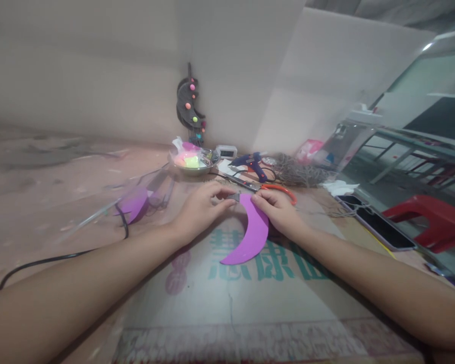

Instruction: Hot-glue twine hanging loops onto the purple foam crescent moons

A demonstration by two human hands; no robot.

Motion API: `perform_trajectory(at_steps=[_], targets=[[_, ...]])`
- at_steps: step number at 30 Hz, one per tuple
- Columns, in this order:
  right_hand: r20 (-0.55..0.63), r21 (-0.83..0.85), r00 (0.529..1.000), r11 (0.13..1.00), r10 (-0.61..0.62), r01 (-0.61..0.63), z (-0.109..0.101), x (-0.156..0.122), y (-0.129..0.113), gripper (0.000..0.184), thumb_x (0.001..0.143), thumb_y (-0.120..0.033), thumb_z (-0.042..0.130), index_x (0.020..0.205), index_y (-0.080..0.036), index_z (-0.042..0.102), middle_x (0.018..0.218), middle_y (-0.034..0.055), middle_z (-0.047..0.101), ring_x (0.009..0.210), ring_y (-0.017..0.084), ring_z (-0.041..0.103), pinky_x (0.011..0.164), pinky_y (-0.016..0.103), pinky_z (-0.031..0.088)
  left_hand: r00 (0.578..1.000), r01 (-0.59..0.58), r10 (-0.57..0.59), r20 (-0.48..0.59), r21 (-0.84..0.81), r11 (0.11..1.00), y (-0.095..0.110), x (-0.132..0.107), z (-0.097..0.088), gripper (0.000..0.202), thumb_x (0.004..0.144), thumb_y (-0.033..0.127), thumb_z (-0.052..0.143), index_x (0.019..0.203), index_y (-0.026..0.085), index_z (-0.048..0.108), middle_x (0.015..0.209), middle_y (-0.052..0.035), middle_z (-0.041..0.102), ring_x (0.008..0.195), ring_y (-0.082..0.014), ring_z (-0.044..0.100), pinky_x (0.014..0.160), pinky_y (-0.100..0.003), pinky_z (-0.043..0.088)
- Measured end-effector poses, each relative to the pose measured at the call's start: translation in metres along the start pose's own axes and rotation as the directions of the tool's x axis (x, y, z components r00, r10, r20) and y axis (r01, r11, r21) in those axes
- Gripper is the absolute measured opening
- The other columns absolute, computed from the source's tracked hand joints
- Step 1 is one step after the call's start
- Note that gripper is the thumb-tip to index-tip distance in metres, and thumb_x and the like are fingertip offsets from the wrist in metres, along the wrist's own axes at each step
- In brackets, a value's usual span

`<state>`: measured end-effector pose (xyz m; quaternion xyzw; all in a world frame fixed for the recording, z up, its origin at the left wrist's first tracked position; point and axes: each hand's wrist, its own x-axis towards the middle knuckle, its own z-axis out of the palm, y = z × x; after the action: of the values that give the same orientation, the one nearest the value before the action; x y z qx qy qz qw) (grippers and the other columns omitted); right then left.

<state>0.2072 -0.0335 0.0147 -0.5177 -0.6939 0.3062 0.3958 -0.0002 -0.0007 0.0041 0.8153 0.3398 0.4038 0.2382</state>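
A flat purple crescent cutout (255,235) hangs in front of me, its pointed tip down and to the left. My right hand (279,208) is closed on its upper right edge, thumb on the front face. My left hand (207,206) pinches a small dark grey piece (234,197) between thumb and fingers, right beside the crescent's top end. What this grey piece is does not show clearly. Just behind the hands lie scissors with orange handles (278,189).
A bowl (193,169) of colourful bits, a blue glue gun (252,164), grey yarn (299,172) and a small white clock (226,151) stand at the back. Another purple cutout (134,205) lies left by a black cable (45,259). A phone (379,222) lies right. A decorated grey crescent (187,103) hangs behind.
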Motion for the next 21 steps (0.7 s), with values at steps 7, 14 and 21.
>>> perform_trajectory(at_steps=[7, 14, 21], targets=[[-0.013, -0.045, 1.000, 0.999, -0.019, 0.018, -0.0001, 0.0004, -0.0016, 0.034, 0.086, -0.044, 0.051, 0.063, -0.018, 0.048, 0.060, -0.0026, 0.045, 0.057, 0.011, 0.042, 0.052, 0.024, 0.032, 1.000, -0.007, 0.006, -0.028, -0.007, 1.000, -0.0035, 0.0001, 0.0005, 0.020, 0.086, 0.036, 0.061, 0.094, 0.020, 0.069, 0.095, -0.0027, 0.070, 0.091, -0.0181, 0.062, 0.085, -0.032, 0.045], [-0.013, -0.038, 1.000, 0.999, -0.025, 0.025, 0.0002, 0.0003, -0.0027, 0.036, 0.088, -0.045, 0.049, 0.064, -0.019, 0.046, 0.061, -0.0027, 0.043, 0.058, 0.011, 0.041, 0.052, 0.024, 0.032, 1.000, -0.004, 0.004, 0.009, 0.008, 1.000, -0.0028, 0.0002, -0.0006, 0.022, 0.088, 0.035, 0.058, 0.100, 0.021, 0.069, 0.099, -0.0042, 0.069, 0.096, -0.0198, 0.061, 0.088, -0.034, 0.045], [0.033, 0.041, 0.999, 0.999, -0.009, 0.008, 0.0015, -0.0007, 0.0002, 0.037, 0.085, -0.050, 0.053, 0.067, -0.018, 0.047, 0.062, -0.0037, 0.042, 0.056, 0.010, 0.040, 0.051, 0.022, 0.031, 0.996, 0.078, -0.079, -0.048, -0.028, 0.997, -0.0028, 0.0020, 0.0014, 0.021, 0.087, 0.033, 0.059, 0.101, 0.021, 0.069, 0.104, -0.0041, 0.070, 0.100, -0.0209, 0.061, 0.090, -0.034, 0.045]])
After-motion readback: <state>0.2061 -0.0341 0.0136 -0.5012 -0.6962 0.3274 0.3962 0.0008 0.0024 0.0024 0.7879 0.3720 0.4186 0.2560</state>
